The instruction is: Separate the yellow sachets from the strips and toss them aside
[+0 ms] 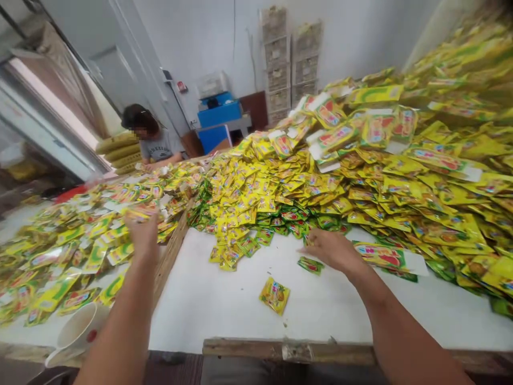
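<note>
My left hand (143,227) is raised over the left pile, its fingers round a yellow and red packet (142,214), slightly blurred. My right hand (326,247) reaches to the front edge of the big heap of yellow sachets (256,187), its fingers bent beside some green sachets (298,227); whether they grip one is hidden. Just below those fingers a green sachet (310,265) lies on the white table (224,305). Nearer to me is a single yellow sachet (274,295). A flat carton (390,258) rests right of my right hand.
A wooden strip (172,256) divides the table, with a pile of yellow cartons (80,235) left of it. At the front left stands a white mug (80,329). A wooden edge (248,347) runs along the front. Another person (158,141) sits at the far left.
</note>
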Available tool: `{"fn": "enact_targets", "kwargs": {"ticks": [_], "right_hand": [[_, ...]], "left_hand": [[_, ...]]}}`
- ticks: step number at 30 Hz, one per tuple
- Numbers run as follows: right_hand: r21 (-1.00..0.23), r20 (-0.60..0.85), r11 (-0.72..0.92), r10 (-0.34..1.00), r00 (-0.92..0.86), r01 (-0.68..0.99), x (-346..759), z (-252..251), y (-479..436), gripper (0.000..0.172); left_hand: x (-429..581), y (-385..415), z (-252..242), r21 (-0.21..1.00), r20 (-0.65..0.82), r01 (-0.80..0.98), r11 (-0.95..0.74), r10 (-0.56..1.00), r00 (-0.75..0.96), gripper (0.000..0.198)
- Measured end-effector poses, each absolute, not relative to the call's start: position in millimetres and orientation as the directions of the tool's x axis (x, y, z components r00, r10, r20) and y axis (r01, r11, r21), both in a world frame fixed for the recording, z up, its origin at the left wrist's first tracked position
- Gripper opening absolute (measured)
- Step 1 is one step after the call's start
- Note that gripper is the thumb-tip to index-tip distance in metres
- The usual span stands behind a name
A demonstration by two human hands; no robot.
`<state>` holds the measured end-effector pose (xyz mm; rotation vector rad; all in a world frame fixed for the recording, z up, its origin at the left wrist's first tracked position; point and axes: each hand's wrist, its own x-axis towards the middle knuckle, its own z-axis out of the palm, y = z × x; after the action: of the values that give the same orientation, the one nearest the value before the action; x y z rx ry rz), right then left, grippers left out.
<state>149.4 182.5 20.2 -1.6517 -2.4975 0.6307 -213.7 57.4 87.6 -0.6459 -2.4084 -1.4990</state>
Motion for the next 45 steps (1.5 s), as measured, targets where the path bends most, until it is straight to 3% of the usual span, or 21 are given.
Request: {"fn": "enact_targets", "kwargs": {"ticks": [2,3,5,6,8,11,14,16,18,20,23,26,30,33,36,39,41,45], "right_hand": [[-0.305,-0.248,0.388,0.85,-0.466,0.87,143,17,177,0.038],[-0.286,-0.272,0.416,0.829,-0.489,0.863,137,14,174,0.043],[-0.31,-0.306,0.452,0.785,-0.538,0.836,125,6,169,0.048],[-0.352,-0.309,0.458,0.767,-0.563,0.817,120,2,168,0.046],[-0.472,-0.274,0.444,0.747,-0.605,0.762,114,-6,168,0.036],[-0.67,-0.163,0.358,0.784,-0.599,0.651,112,-17,174,0.016],[-0.822,-0.105,0.228,0.84,-0.533,0.522,113,-26,177,0.011],[-0.869,-0.087,0.168,0.874,-0.477,0.465,113,-29,178,0.011],[-0.889,-0.051,0.145,0.911,-0.409,0.434,111,-29,178,0.01],[-0.909,0.013,0.159,0.935,-0.355,0.385,108,-26,177,0.01],[-0.979,0.035,0.104,0.934,-0.357,0.176,102,-22,175,0.012],[-0.988,-0.078,-0.13,0.893,-0.443,-0.088,101,-19,174,0.023],[-0.893,-0.138,-0.355,0.802,-0.581,-0.278,106,-16,173,0.039],[-0.914,-0.132,-0.335,0.78,-0.612,-0.23,110,-16,174,0.041],[-0.995,-0.095,-0.097,0.8,-0.592,0.028,111,-17,174,0.034],[-0.938,0.032,0.248,0.757,-0.653,0.241,112,-16,170,0.027],[-0.859,0.031,0.375,0.718,-0.695,0.349,112,-13,167,0.023],[-0.786,-0.004,0.442,0.695,-0.719,0.432,113,-8,165,0.031]], "left_hand": [[-226,54,88,0.752,0.469,0.475,0.457,0.135,-0.873,0.07],[-222,53,83,0.726,0.472,0.495,0.477,0.178,-0.864,0.069],[-195,57,67,0.647,0.419,0.601,0.469,0.44,-0.794,0.047],[-176,61,56,0.614,0.345,0.658,0.436,0.602,-0.721,0.033],[-133,74,36,0.535,0.241,0.755,0.379,0.788,-0.566,0.024],[-80,101,13,0.384,0.158,0.882,0.274,0.921,-0.355,0.024],[-53,123,-2,0.261,0.108,0.956,0.136,0.98,-0.169,0.021],[-46,129,-8,0.254,0.093,0.962,0.096,0.988,-0.123,0.029],[-41,127,-10,0.366,0.121,0.92,0.138,0.973,-0.194,0.027],[-36,120,-11,0.596,0.071,0.776,0.205,0.949,-0.306,0.027],[-27,106,-12,0.925,-0.172,0.285,0.252,0.945,-0.277,0.037],[-21,97,-14,0.958,-0.264,-0.168,0.233,0.945,-0.192,0.04],[-21,94,-17,0.879,-0.286,-0.442,0.178,0.94,-0.189,0.042],[-26,93,-19,0.925,-0.218,-0.359,0.126,0.949,-0.229,0.037],[-33,89,-19,0.991,-0.073,0.092,0.1,0.963,-0.261,0.022],[-36,85,-19,0.872,0.044,0.484,0.071,0.974,-0.222,0.018],[-36,83,-19,0.869,0.013,0.486,0.093,0.977,-0.211,0.015],[-33,88,-24,0.976,-0.173,0.1,0.195,0.966,-0.192,0.021]]}}
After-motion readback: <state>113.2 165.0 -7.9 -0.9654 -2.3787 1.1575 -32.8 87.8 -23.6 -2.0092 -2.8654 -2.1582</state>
